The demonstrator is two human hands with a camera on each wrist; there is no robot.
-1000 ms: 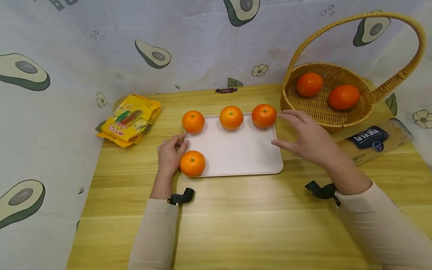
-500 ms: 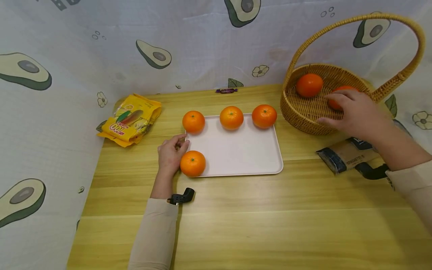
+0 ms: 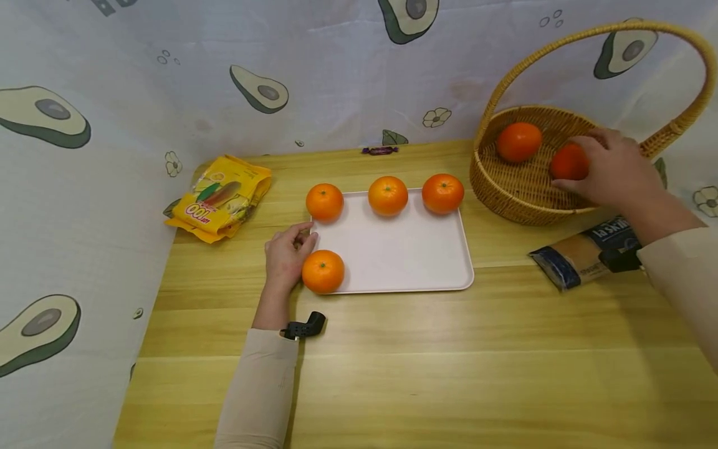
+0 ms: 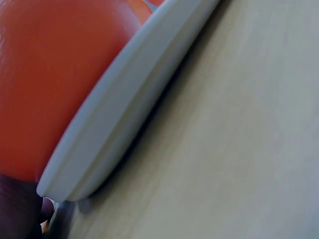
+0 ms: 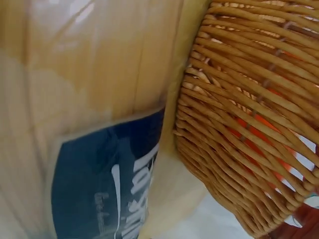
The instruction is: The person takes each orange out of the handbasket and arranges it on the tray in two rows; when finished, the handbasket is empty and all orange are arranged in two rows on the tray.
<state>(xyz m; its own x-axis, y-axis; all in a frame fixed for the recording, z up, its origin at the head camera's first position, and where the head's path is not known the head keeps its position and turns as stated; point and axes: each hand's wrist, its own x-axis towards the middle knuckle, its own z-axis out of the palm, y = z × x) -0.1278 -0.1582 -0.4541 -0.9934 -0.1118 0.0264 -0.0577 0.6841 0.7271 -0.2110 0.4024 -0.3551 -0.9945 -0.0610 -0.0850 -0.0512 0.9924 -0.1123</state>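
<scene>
My right hand (image 3: 619, 168) reaches into the wicker basket (image 3: 507, 194) and grips a red-orange orange (image 3: 569, 163) between thumb and fingers. Another orange (image 3: 519, 142) lies beside it in the basket. At the left edge of the white tray (image 3: 401, 249), my left hand (image 3: 285, 257) holds the rim with bent fingers and thumb. Oranges sit at the tray's back left (image 3: 324, 202), back middle (image 3: 387, 196), back right (image 3: 442, 193) and front left (image 3: 323, 272). The left wrist view has an orange (image 4: 60, 79) close against the tray rim (image 4: 114, 109).
A clear spaghetti pack (image 3: 583, 252) lies right of the tray, below the basket, under my right wrist. The basket's tall handle (image 3: 589, 30) arches overhead. A yellow snack bag (image 3: 221, 198) lies at left; a purple-wrapped candy (image 3: 380, 150) lies at the back edge.
My right hand has moved right, from the tray's back-right orange into the basket, and has closed round an orange there. My left hand has stayed at the tray's edge.
</scene>
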